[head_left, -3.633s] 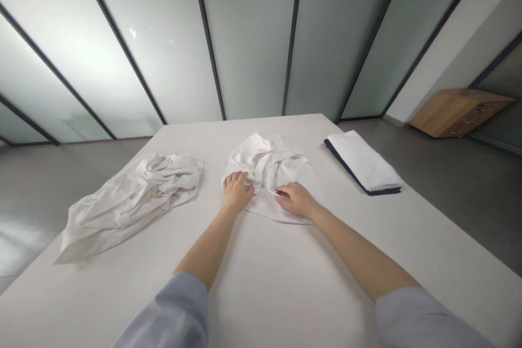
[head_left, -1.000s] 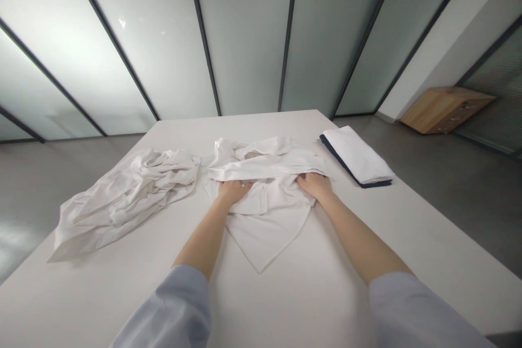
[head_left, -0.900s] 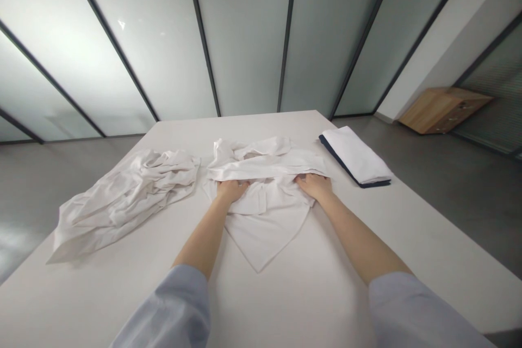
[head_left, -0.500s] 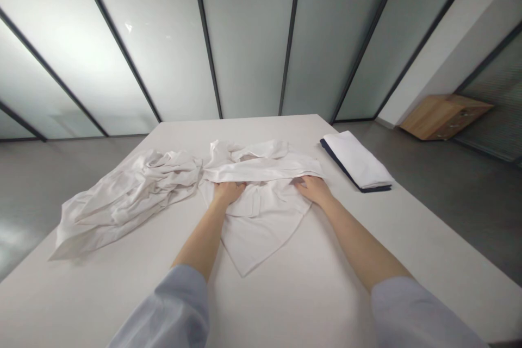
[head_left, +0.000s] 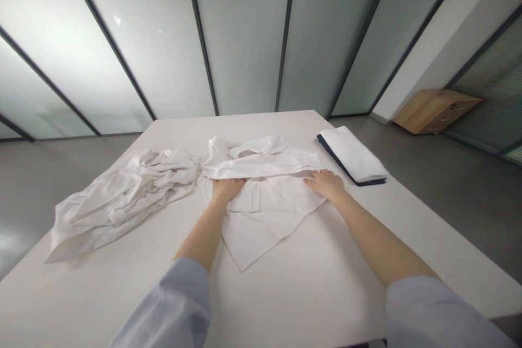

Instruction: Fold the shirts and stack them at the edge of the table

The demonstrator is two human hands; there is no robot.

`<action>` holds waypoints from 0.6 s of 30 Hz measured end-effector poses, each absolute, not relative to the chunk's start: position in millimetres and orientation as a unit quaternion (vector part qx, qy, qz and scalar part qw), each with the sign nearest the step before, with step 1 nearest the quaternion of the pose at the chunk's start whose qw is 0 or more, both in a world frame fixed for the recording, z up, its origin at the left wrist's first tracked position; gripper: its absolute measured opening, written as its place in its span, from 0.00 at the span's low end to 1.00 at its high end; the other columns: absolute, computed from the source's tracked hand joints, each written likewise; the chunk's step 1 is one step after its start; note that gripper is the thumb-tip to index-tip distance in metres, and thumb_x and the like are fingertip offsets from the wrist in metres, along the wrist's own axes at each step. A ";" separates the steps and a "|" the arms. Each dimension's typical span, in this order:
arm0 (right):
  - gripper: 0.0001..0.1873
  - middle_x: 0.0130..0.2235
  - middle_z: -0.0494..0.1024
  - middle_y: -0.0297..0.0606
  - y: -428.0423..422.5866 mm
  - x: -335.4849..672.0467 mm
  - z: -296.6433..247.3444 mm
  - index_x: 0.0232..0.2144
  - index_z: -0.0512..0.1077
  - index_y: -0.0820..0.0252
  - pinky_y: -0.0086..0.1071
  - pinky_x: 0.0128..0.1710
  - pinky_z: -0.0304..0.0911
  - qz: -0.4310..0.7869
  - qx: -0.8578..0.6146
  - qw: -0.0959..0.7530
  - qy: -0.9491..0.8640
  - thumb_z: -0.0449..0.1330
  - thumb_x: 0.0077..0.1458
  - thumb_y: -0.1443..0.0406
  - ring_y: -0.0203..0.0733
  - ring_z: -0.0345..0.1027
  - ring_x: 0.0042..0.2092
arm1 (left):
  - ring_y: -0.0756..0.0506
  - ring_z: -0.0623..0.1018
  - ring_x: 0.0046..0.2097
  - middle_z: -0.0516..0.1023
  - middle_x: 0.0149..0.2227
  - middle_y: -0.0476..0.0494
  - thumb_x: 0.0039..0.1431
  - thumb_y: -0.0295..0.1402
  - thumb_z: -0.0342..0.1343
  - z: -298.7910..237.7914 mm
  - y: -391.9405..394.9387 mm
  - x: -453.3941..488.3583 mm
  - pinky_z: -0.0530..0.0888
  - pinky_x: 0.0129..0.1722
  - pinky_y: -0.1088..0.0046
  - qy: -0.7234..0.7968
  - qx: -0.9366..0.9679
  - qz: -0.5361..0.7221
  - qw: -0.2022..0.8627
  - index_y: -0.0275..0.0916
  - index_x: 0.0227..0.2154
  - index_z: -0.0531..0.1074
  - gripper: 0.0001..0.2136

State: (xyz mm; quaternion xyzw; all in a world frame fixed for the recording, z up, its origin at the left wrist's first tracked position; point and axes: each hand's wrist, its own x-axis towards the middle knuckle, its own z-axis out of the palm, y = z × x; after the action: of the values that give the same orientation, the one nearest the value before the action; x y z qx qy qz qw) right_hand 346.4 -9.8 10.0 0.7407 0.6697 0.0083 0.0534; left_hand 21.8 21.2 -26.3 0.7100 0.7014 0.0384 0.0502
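A white garment (head_left: pixel 261 212) lies partly spread in the middle of the white table (head_left: pixel 310 288), one corner pointing toward me. My left hand (head_left: pixel 227 187) rests on its left part, fingers curled into the cloth under a folded band. Over on the garment's right edge, my right hand (head_left: pixel 327 184) lies flat with fingers stretched out.
A crumpled heap of white cloth (head_left: pixel 122 196) lies to the left, touching the garment. A folded white piece on a dark one (head_left: pixel 351 156) sits at the table's right edge. Glass panels stand behind; a wooden cabinet (head_left: pixel 436 110) is on the floor at right.
Since 3.6 s ago the bunched garment was pulled open and spread. In the last half second my right hand slid right along the edge, flattening the cloth; my left hand stayed.
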 end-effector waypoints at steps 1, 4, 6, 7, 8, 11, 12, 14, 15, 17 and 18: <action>0.27 0.51 0.73 0.54 -13.6 350.4 11.1 0.50 0.73 0.60 0.46 0.47 0.61 0.015 0.736 0.064 0.674 0.47 0.62 0.50 0.56 0.67 0.52 | 0.31 0.58 0.65 0.64 0.62 0.36 0.61 0.56 0.38 -27.6 22.0 21.8 0.47 0.63 0.44 0.701 0.710 0.037 0.049 0.41 0.55 0.71 0.31; 0.25 0.50 0.74 0.52 -27.3 359.2 14.2 0.47 0.74 0.60 0.44 0.45 0.62 0.022 0.720 0.095 0.688 0.47 0.62 0.52 0.55 0.69 0.50 | 0.30 0.57 0.66 0.64 0.63 0.35 0.61 0.57 0.37 -31.2 25.1 21.6 0.46 0.63 0.42 0.694 0.717 0.031 0.052 0.42 0.55 0.71 0.32; 0.23 0.47 0.76 0.51 -36.1 361.5 16.3 0.44 0.76 0.60 0.42 0.44 0.62 0.009 0.715 0.105 0.692 0.48 0.61 0.52 0.54 0.71 0.48 | 0.30 0.56 0.66 0.63 0.63 0.34 0.61 0.57 0.38 -32.5 27.4 21.2 0.46 0.63 0.42 0.680 0.731 0.033 0.050 0.40 0.57 0.69 0.33; 0.22 0.47 0.76 0.50 -39.6 361.7 17.0 0.43 0.76 0.60 0.41 0.43 0.62 0.001 0.712 0.103 0.695 0.50 0.61 0.53 0.54 0.71 0.48 | 0.30 0.55 0.66 0.62 0.63 0.33 0.61 0.57 0.39 -32.6 28.4 20.9 0.47 0.63 0.43 0.669 0.741 0.039 0.044 0.39 0.58 0.68 0.33; 0.21 0.47 0.76 0.50 -42.2 361.5 17.2 0.43 0.75 0.60 0.41 0.43 0.62 -0.003 0.710 0.094 0.698 0.51 0.60 0.53 0.54 0.71 0.48 | 0.31 0.55 0.66 0.62 0.64 0.32 0.61 0.56 0.40 -32.2 29.2 20.6 0.48 0.64 0.46 0.654 0.754 0.047 0.036 0.38 0.59 0.66 0.33; 0.23 0.50 0.74 0.52 -44.0 359.4 12.6 0.50 0.70 0.63 0.39 0.43 0.62 0.007 0.723 0.030 0.690 0.52 0.59 0.55 0.53 0.70 0.50 | 0.35 0.58 0.66 0.63 0.63 0.32 0.62 0.53 0.44 -28.9 30.7 19.5 0.53 0.65 0.57 0.605 0.793 0.068 0.019 0.34 0.61 0.63 0.32; 0.25 0.52 0.73 0.53 -42.6 358.3 9.4 0.54 0.66 0.65 0.39 0.44 0.63 0.012 0.732 0.002 0.682 0.53 0.59 0.55 0.53 0.69 0.50 | 0.36 0.59 0.65 0.64 0.62 0.33 0.62 0.52 0.45 -27.4 30.9 19.5 0.55 0.64 0.60 0.590 0.804 0.070 0.017 0.34 0.61 0.64 0.32; 0.31 0.54 0.72 0.56 -37.9 354.8 1.9 0.59 0.60 0.67 0.39 0.46 0.62 0.011 0.747 -0.045 0.663 0.53 0.59 0.55 0.53 0.68 0.52 | 0.37 0.62 0.64 0.67 0.61 0.35 0.61 0.51 0.46 -24.4 30.7 20.4 0.58 0.63 0.63 0.574 0.815 0.075 0.014 0.35 0.59 0.66 0.30; 0.33 0.55 0.71 0.57 -34.9 352.4 -1.7 0.60 0.58 0.68 0.40 0.47 0.62 0.006 0.751 -0.061 0.657 0.54 0.59 0.54 0.54 0.67 0.53 | 0.37 0.64 0.63 0.68 0.60 0.35 0.61 0.51 0.47 -23.0 30.2 21.7 0.59 0.62 0.63 0.572 0.816 0.081 0.008 0.35 0.58 0.67 0.30; 0.39 0.57 0.69 0.58 -28.5 346.1 -6.8 0.63 0.53 0.70 0.41 0.49 0.61 -0.008 0.755 -0.084 0.650 0.55 0.57 0.53 0.56 0.66 0.55 | 0.37 0.67 0.61 0.71 0.57 0.33 0.59 0.51 0.50 -20.3 28.3 26.1 0.61 0.60 0.64 0.586 0.804 0.103 -0.017 0.34 0.55 0.69 0.29; 0.42 0.57 0.68 0.59 -25.2 342.8 -7.9 0.64 0.49 0.71 0.41 0.49 0.61 -0.017 0.759 -0.097 0.644 0.56 0.57 0.53 0.56 0.66 0.55 | 0.36 0.68 0.60 0.73 0.55 0.33 0.58 0.50 0.52 -18.8 26.6 29.2 0.62 0.59 0.64 0.599 0.792 0.117 -0.032 0.33 0.54 0.70 0.28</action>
State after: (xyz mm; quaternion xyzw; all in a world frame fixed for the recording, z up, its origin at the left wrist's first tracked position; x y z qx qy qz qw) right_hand 342.8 -25.2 -7.9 0.7587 0.6441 -0.0172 -0.0966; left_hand 29.2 26.6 -18.8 0.7918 0.5987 0.1167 -0.0321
